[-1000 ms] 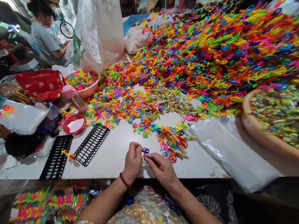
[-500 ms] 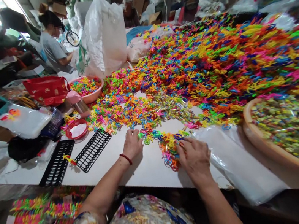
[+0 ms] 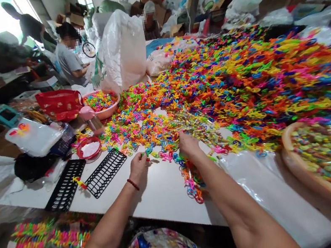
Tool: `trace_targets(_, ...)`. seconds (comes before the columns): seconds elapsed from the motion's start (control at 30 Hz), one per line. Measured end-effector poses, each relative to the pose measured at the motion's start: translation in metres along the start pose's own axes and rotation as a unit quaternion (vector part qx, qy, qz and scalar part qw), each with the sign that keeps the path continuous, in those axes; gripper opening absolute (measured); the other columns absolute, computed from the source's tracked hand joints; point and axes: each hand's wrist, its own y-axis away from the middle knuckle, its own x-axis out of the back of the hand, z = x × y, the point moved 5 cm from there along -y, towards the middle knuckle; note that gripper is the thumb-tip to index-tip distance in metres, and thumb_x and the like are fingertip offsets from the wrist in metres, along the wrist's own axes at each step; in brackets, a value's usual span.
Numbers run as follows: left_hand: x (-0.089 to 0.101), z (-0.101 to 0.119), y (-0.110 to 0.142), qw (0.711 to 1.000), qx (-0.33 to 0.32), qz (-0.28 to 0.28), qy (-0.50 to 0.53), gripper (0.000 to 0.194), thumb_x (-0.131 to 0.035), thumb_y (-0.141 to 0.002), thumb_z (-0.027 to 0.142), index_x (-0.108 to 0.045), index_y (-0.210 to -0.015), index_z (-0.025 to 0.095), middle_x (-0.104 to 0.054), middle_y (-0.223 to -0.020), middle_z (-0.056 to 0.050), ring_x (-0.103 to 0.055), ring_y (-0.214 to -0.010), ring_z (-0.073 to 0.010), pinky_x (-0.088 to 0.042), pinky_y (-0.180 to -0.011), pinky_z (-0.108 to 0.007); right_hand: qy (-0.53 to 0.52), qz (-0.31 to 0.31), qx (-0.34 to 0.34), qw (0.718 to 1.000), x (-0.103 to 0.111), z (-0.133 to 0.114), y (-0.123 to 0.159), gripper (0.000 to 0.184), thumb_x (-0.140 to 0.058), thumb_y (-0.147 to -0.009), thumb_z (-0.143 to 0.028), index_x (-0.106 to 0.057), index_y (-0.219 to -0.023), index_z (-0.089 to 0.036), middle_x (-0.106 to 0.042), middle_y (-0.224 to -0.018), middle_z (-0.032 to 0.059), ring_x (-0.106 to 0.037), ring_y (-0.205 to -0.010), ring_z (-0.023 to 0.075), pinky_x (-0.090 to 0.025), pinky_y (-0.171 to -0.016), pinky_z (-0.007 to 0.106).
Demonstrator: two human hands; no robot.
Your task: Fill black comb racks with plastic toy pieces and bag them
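My left hand (image 3: 139, 169), with a dark red bead bracelet, is closed in a pinch at the near edge of the pile. Between its fingertips shows a small green and red plastic piece (image 3: 147, 158), its shape too small to tell. My right hand (image 3: 189, 145) reaches farther out, its curled fingers down among the bright plastic pieces (image 3: 149, 122); what they hold is hidden. Below the right wrist lies a separate small heap of looped plastic pieces (image 3: 192, 183), partly covered by the forearm. Small clear-wrapped pieces (image 3: 199, 124) lie just beyond the right hand.
Two black slotted racks (image 3: 106, 173) lie at left, a yellow-red toy piece (image 3: 79, 182) between them. Behind are a red basket (image 3: 98, 143), a pink-lidded bottle (image 3: 97, 125) and a filled basin (image 3: 109, 113). Clear bags (image 3: 259, 184) and a large tub (image 3: 289, 147) stand right. Co-workers are behind.
My right hand has left the small heap and moved forward to the main pile. My left hand has drawn slightly left and closed on a small piece. The view has tilted up somewhat.
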Motion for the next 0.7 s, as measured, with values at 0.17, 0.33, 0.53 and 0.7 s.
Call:
trace_targets(0.17,0.004,0.000,0.014,0.986,0.099,-0.012,0.133,0.045,-0.072,-0.071,0.057,-0.053,-0.079,0.018,-0.052,-0.056,0.004,-0.050,-0.047,-0.0090,-0.038,-0.044,-0.018,-0.173,0.059,-0.012,0.983,-0.004,0.003,0.006,0.041,-0.043,-0.086,-0.011,-0.055,-0.125,-0.009,-0.062,-0.116,0.0219,-0.060,-0.104,0.0289,-0.044,-0.087,0.038)
trace_targets(0.33,-0.004,0.007,0.019,0.980,0.126,-0.067,0.138,0.039,-0.076,-0.071,0.049,-0.054,-0.083,0.018,-0.053,-0.058,0.005,-0.049,-0.044,-0.0080,-0.037,-0.040,-0.017,-0.411,0.053,-0.035,0.909,-0.007,0.009,0.026,0.030,-0.049,-0.085,-0.034,-0.061,-0.106,-0.018,-0.065,-0.084,0.0048,-0.056,-0.074,0.0191,-0.047,-0.068,0.030)
trace_targets(0.53,-0.007,0.015,0.032,0.930,0.217,-0.093,0.283,0.029,-0.079,-0.071,0.030,-0.053,-0.078,0.017,-0.061,-0.066,0.000,-0.058,-0.054,-0.0100,-0.041,-0.045,-0.018,-0.670,-0.066,-0.016,0.739,0.000,-0.007,0.071,0.039,-0.068,-0.072,-0.053,-0.054,-0.090,-0.022,-0.050,-0.062,-0.0083,-0.027,-0.044,0.0068,-0.021,-0.041,0.020)
trace_targets(0.7,-0.016,0.028,0.053,0.881,0.257,-0.122,0.379,0.028,-0.080,-0.065,0.012,-0.058,-0.081,0.016,-0.066,-0.079,-0.002,-0.065,-0.072,-0.0136,-0.053,-0.066,-0.027,-0.763,-0.179,-0.015,0.621,-0.004,-0.034,0.113,0.038,-0.080,-0.065,-0.043,-0.057,-0.085,-0.022,-0.056,-0.070,-0.0055,-0.027,-0.045,0.0050,-0.019,-0.041,0.020)
